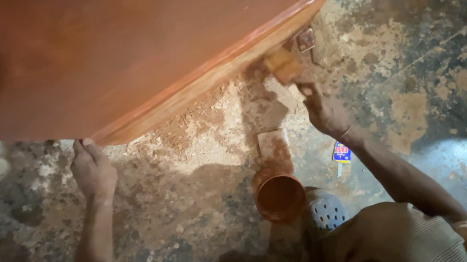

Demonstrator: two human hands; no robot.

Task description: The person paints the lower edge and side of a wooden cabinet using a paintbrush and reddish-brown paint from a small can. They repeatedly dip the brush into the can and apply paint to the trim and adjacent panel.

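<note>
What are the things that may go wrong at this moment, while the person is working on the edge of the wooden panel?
1. The open cup of reddish liquid stands right beside the foot; a small shift may tip it onto the floor.
2. The left hand steadies the wooden panel only at its lower edge, so it might slip.
3. The right hand rubs a stained pad along the edge, so drips may fall below.

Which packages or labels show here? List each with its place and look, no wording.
Small flat packet: lies on the stained floor just below the right hand, right of the orange-stained cup; rectangular, blue with yellow and red patches, white lower end.
No other package, label, sign or screen shows.
</note>
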